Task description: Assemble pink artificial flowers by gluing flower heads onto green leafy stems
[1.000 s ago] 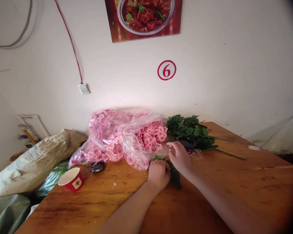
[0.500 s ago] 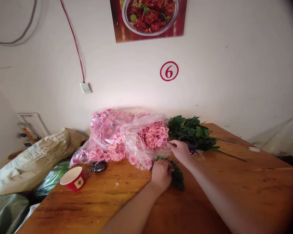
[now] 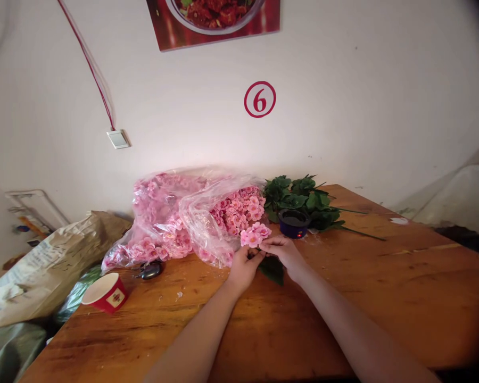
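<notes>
Both hands meet above the wooden table (image 3: 175,324), in front of the plastic bag. My left hand (image 3: 244,267) is closed on a green leafy stem, whose dark leaf (image 3: 273,271) hangs below between the hands. With its fingertips pinched together, my right hand (image 3: 284,256) holds a pink artificial flower cluster (image 3: 255,234) from below, right at the left hand's fingers. The join between cluster and stem is hidden by the fingers. Just behind lies a clear plastic bag (image 3: 191,205), its open mouth showing more pink blossoms (image 3: 239,210).
A small dark blue round pot (image 3: 293,226) with a red light stands behind my right hand. Green leafy stems (image 3: 303,197) lie beyond it. On the left are a red paper cup (image 3: 110,298), a black rounded object (image 3: 150,270) and a large sack (image 3: 51,266).
My right hand has drawn a pink flower cluster from beside the bag's mouth and brought it to the left hand. The left hand has turned upright. The view has shifted right and down.
</notes>
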The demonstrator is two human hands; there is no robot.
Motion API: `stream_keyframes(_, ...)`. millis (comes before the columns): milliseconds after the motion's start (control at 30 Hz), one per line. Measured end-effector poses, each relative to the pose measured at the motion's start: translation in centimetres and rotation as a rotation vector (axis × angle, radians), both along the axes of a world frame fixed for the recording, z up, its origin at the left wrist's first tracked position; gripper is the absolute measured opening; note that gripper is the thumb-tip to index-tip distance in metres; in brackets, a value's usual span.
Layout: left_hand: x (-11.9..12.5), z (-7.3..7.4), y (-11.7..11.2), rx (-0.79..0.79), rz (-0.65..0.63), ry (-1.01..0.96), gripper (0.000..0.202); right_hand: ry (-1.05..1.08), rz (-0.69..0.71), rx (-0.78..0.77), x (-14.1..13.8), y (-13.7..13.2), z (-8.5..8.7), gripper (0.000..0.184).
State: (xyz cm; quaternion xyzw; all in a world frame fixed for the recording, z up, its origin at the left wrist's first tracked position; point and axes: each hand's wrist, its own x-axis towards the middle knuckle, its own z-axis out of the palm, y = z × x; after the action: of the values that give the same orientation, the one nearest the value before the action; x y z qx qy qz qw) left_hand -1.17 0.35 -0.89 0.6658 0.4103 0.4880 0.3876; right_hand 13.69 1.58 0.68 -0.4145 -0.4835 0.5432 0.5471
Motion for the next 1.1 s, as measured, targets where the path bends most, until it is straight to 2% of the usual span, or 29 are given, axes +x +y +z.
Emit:
stream_keyframes(133, -0.2, 0.7, -0.3, -0.018, -0.061, -0.056, 0.026, -0.046, 0.021, 0.038, -0.1, -0.1, -0.1, 0.029)
stream_keyframes(300, -0.8, 0.2, 0.1, 0.03, -0.098, -0.085, 0.013, -0.084, 0.037, 0.076, -0.4, -0.7, 0.0, 0.025)
stream_keyframes(433, -0.7, -0.3, 0.3, 0.047, -0.08, -0.082, 0.017, -0.082, 0.046, 0.119, -0.3, -0.8, 0.2, 0.024)
stream_keyframes(567, -0.3, 0.0, 0.1, 0.076, -0.068, -0.063, 0.027, -0.021, 0.1, 0.133, -0.3, -0.8, 0.5, 0.028)
stream_keyframes(733, -0.3, 0.3, -0.1, 0.252, 0.032, 0.049, 0.026, 0.028, -0.007, 0.144, -0.5, -1.0, 0.6, 0.032)
stream_keyframes(833, -0.5, 0.2, -0.1, 0.335, 0.069, 0.178, 0.029, 0.041, 0.099, 0.135, -0.6, -1.1, 0.4, 0.045)
stream_keyframes(933, -0.6, -0.1, 0.2, 0.349, 0.111, 0.304, 0.03, -0.072, 0.244, 0.194, -0.7, -1.3, 0.3, 0.048)
stream_keyframes(1000, -0.6, -0.2, 0.3, 0.337, 0.148, 0.382, 0.03, -0.148, 0.272, 0.248, -0.7, -1.4, 0.5, 0.047)
stream_keyframes(1100, -0.6, -0.1, 0.2, 0.315, 0.15, 0.424, 0.028, -0.224, 0.23, 0.293, -0.6, -1.8, 1.1, 0.047)
